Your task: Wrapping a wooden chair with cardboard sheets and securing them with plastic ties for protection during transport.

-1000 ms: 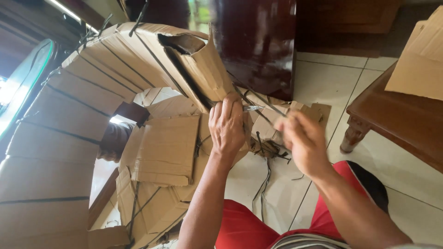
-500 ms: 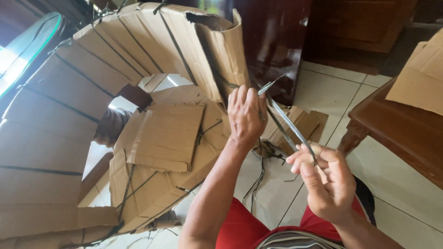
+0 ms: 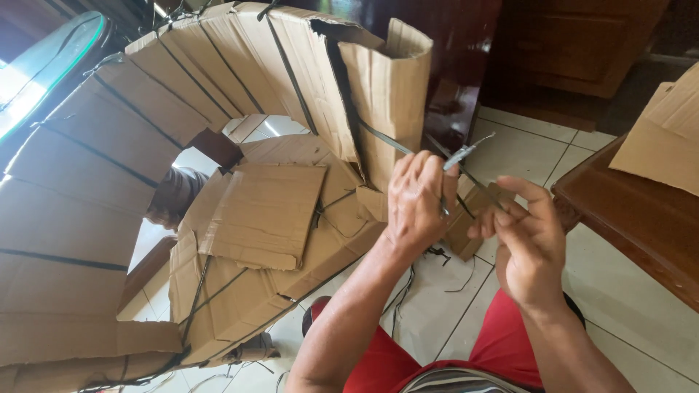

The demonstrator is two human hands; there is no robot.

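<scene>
— What are the hands doing?

— The left hand (image 3: 416, 200) is closed around a thin dark plastic packing strap (image 3: 466, 155), fingers wrapped over it. The right hand (image 3: 528, 240) pinches the same strap just beside it, thumb and fingertips together.

— Where does the strap run?

— Up and left from both hands to the open end of the big curved brown cardboard wrapping (image 3: 218, 94), which is banded with more dark straps. A loose end sticks up past the left fingers.

— What lies below?

— A flat torn cardboard sheet (image 3: 266, 211) inside the curve, cut strap pieces (image 3: 437, 255) on the pale tiled floor (image 3: 626, 291), and red shorts (image 3: 510, 349) at the bottom edge.
</scene>
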